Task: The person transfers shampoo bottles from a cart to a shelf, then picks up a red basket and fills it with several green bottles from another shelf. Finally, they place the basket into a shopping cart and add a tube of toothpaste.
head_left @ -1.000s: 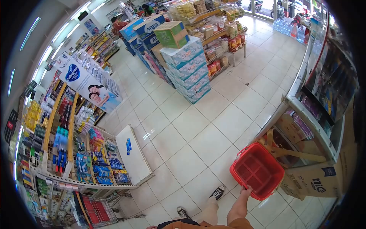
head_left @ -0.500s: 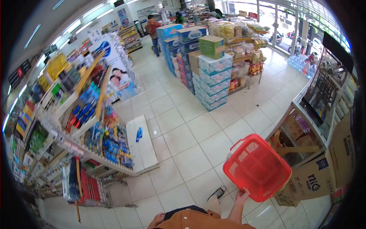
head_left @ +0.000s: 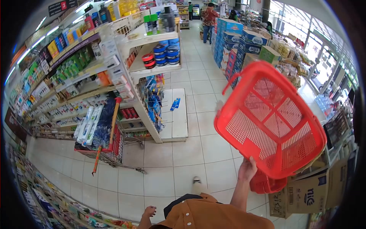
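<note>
A red plastic shopping basket (head_left: pixel 284 114) is gripped at its near edge by my right hand (head_left: pixel 248 169). It is raised off the floor and tilted, with its inside and mesh base facing me; nothing shows inside it. Just below, another red basket (head_left: pixel 268 184) stands beside a cardboard carton, partly hidden by the raised one. My left hand (head_left: pixel 150 211) hangs by my left side near the orange-brown shirt (head_left: pixel 217 213). Its fingers are loosely bent, with nothing seen in them.
A loaded cart (head_left: pixel 101 147) stands on the left beside product shelves (head_left: pixel 72 80). Low white platform (head_left: pixel 179 128) sits at the shelf end. Stacked water cartons (head_left: pixel 228 38) line the aisle, and a person (head_left: pixel 209 23) stands beyond. Cardboard cartons (head_left: pixel 301 198) are at right.
My right hand has lifted the basket higher and tilted it, and another red basket now shows beneath. My view has turned left, bringing the cart and shelves closer to the middle.
</note>
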Motion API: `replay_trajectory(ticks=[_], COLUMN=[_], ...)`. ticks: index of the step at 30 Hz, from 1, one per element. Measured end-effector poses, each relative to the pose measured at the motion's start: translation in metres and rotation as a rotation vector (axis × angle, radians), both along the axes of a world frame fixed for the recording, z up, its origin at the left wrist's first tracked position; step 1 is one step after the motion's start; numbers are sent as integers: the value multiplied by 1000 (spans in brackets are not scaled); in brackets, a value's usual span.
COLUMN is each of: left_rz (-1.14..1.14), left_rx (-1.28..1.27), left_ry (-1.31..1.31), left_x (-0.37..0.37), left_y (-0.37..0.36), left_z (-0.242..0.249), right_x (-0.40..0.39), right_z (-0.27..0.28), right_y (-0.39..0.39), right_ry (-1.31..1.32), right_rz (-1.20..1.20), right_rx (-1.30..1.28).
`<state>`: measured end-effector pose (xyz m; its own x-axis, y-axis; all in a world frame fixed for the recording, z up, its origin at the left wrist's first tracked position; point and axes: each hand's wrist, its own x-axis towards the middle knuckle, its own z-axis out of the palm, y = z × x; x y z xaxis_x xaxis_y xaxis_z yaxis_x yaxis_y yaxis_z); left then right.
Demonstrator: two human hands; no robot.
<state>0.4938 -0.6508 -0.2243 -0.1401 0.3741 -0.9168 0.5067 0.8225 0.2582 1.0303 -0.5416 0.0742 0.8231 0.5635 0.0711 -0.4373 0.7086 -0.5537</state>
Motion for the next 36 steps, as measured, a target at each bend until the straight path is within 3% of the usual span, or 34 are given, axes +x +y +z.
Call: replay_trajectory(ticks=[3,7,9,11,12,15,17,20,24,28,33,36], left_rz=[56,162,203,226,462,302,465,586,572,343,27,101], left_rx=[10,71,253,509,429,270,118,126,60,10,237,217], left_ry=[-22,-140,-255,-370,-489,-259,-94,18,-24,37,17,-18], left_x=[-21,-45,-74,-121,-146,-198,-230,-286,-352,-426,-545,-614], left_y=[-3,4,10,0,-3,-5,6,1,7,28,70,90], left_z=[-8,-25,-41,-93,-111,-60,-20,-2,-11,-44,-79,-21], right_x=[-57,-139,-186,-236,-262,-336,-385,-446,-507,-583,-679,-733], right_z=[50,76,79,80,85,94,107,116,106,106,107,114], right_y=[40,81,102,121,135,170,188,204,216,205,151,119], right_ry=[-148,-172,-220,-296,-334,-343,-318,-293,-369,-390,-461,-482], right_rz=[32,70,74,67,74,68,144,114,151,100,29,-84], right_rx=[99,191,279,309,336,302,302,278,268,205,161,92])
